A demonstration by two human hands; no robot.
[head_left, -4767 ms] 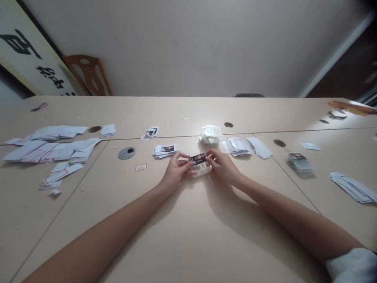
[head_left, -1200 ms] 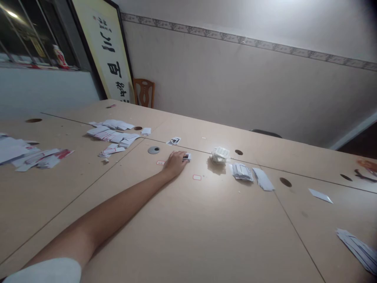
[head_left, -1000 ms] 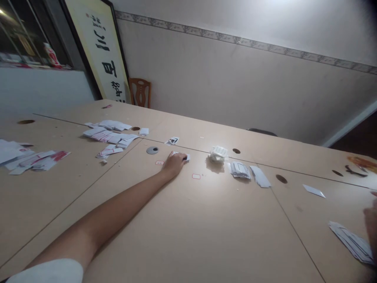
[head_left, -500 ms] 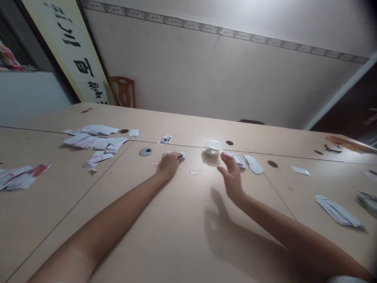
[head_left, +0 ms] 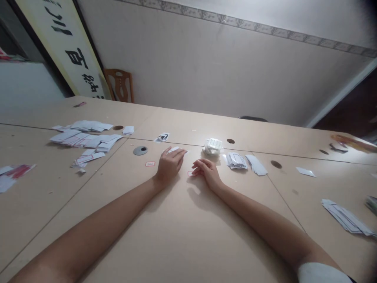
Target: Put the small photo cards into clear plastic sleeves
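Observation:
My left hand (head_left: 170, 164) lies palm down with its fingers stretched out over some small white cards (head_left: 174, 149), which it partly covers. To its right, my right hand (head_left: 208, 173) hovers low with loosely bent fingers, slightly apart, and nothing visible in them. Its fingertips overlap the right end of a small red-bordered label (head_left: 189, 173); whether they touch it I cannot tell. Another red-bordered label (head_left: 150, 164) lies left of my left hand. A stack of clear plastic pieces (head_left: 213, 146) sits just beyond my right hand.
Piles of white cards (head_left: 85, 139) spread over the left side. A white card stack (head_left: 236, 161) and a fan of strips (head_left: 257, 165) lie right of the plastic pieces. More strips (head_left: 346, 216) are at far right. A grey cable cap (head_left: 140, 150) sits in the tabletop.
My right hand has moved left and down from beside the card stack to the red-bordered label. My left hand's fingers have gone from curled around the small cards to stretched flat. The view has shifted slightly.

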